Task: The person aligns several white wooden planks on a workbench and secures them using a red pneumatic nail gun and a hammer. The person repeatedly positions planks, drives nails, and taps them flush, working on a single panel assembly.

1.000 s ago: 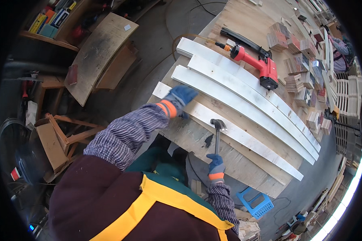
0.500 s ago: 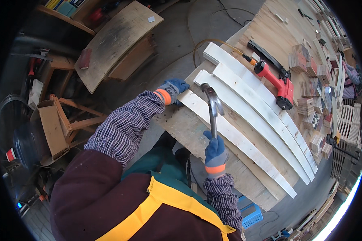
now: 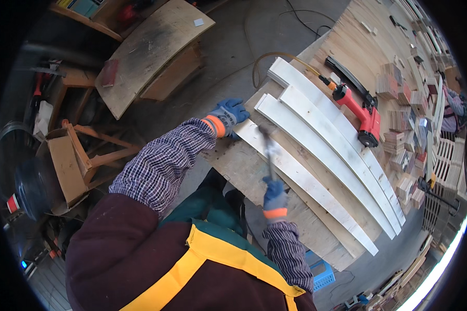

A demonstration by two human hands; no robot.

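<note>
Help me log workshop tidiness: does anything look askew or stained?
Slightly: the far white boards have staggered left ends rather than flush ones; the wooden panel at upper left has dark smudges on paler wood.

Nail gun [image 3: 368, 124] right of boards [image 3: 311, 136] on table [image 3: 355, 46]

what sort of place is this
Most likely a woodworking workshop: long white boards lie on a plywood worktable, what looks like a red nail gun rests beside them, and the gloved right hand holds a hammer.
</note>
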